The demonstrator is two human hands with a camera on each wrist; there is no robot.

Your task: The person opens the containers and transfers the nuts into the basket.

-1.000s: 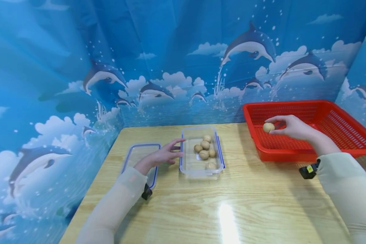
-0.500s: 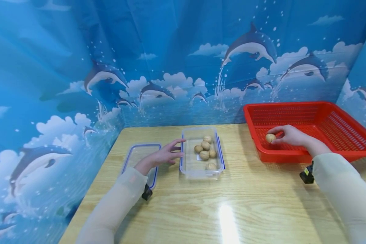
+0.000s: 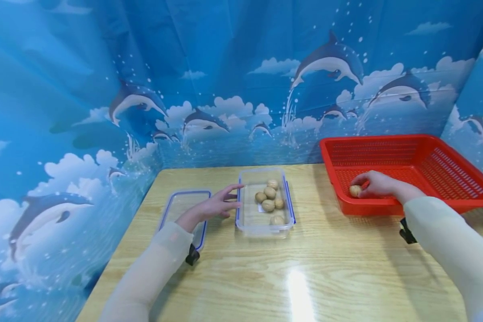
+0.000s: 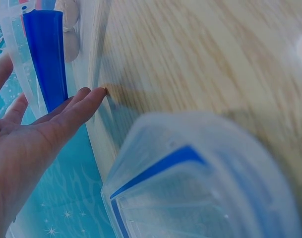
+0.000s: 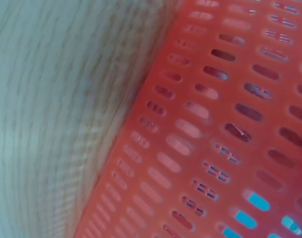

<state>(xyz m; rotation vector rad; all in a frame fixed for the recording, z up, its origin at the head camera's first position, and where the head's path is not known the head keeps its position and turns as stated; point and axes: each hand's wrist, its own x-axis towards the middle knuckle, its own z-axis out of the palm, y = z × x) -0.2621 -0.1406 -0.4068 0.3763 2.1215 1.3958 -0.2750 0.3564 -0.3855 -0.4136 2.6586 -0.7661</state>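
Observation:
My right hand [image 3: 376, 184] pinches a tan walnut [image 3: 354, 190] low inside the front left corner of the red basket [image 3: 459, 150]. My left hand [image 3: 215, 205] lies with straight fingers against the left wall of a clear plastic box [image 3: 251, 222], its fingertips [image 4: 93, 94] close to the blue clip [image 4: 45, 54]. Several walnuts [image 3: 268, 197] lie in that box. The right wrist view shows only the slotted basket wall [image 5: 225, 124] and the wooden table [image 5: 51, 109].
A clear lid with a blue rim [image 3: 176, 205] lies on the table under my left wrist, seen close up as the lid [image 4: 200, 183] in the left wrist view. Blue dolphin-print curtains stand along the back and both sides of the table [image 3: 306, 277].
My right hand has lowered the walnut from above the basket's rim down to its floor at the front left corner. The left hand has stayed at the box.

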